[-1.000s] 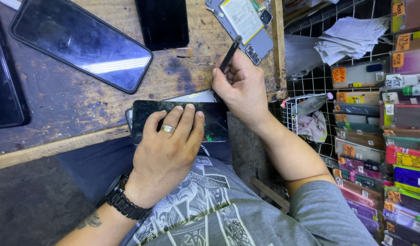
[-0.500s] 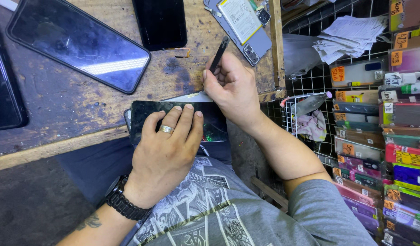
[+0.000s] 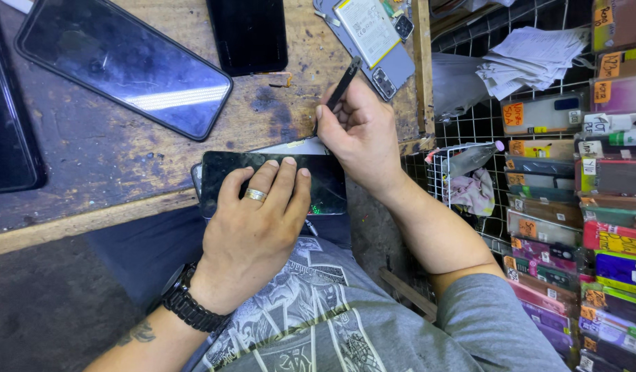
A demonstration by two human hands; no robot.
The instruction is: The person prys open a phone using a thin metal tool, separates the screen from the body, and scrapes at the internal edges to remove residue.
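A black phone [image 3: 318, 180] lies screen-up at the near edge of the worn wooden bench [image 3: 111, 165], over my lap. My left hand [image 3: 256, 220], with a ring and a black wristwatch, presses flat on its screen, fingers apart. A pale sheet [image 3: 294, 146] shows just beyond the phone's far edge. My right hand [image 3: 363, 134] grips a thin black tool [image 3: 342, 88] like a pen, with its lower tip hidden behind my fingers at the phone's far edge.
An opened phone with its battery showing [image 3: 373, 38] lies at the far right of the bench. Other dark phones [image 3: 125, 65] [image 3: 249, 34] lie at the back and left. A wire rack with folded papers [image 3: 531, 58] and stacked phone cases [image 3: 607, 207] stands on the right.
My right hand with the black tool has shifted slightly left and nearer along the phone's far edge. The left hand stays pressed on the screen.
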